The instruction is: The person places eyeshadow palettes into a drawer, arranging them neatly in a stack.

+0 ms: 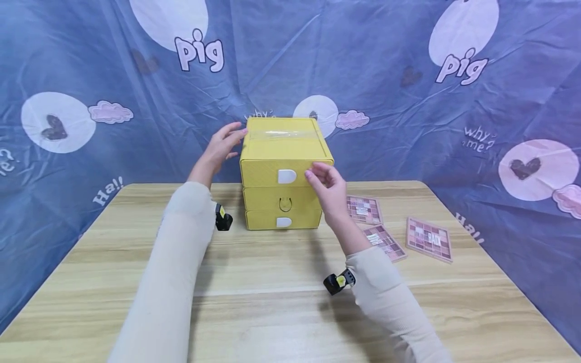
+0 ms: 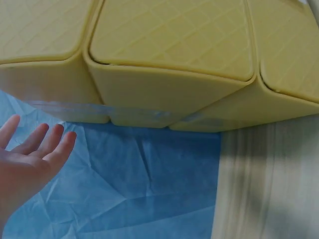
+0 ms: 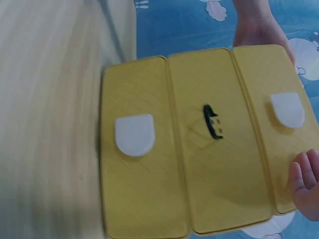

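Three pink eyeshadow palettes lie flat near the right edge of the wooden table; a blue printed backdrop cloth hangs behind its far edge.

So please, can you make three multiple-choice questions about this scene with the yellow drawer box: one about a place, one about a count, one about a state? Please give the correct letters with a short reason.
1. Where do the pink palettes lie on the table?
A. to the right of the drawer box
B. on top of the drawer box
C. at the near edge of the table

2. How many drawers does the yellow drawer box have?
A. two
B. three
C. five

3. How is the left hand?
A. closed into a fist
B. pinching a palette
C. open, fingers straight, at the box's left side

Answers:
1 A: the head view shows three palettes flat on the wood right of the box.
2 B: three fronts are stacked, two with white tabs, the middle with a ring.
3 C: the left wrist view shows spread fingers holding nothing.

The right hand is at the top drawer's front right edge.
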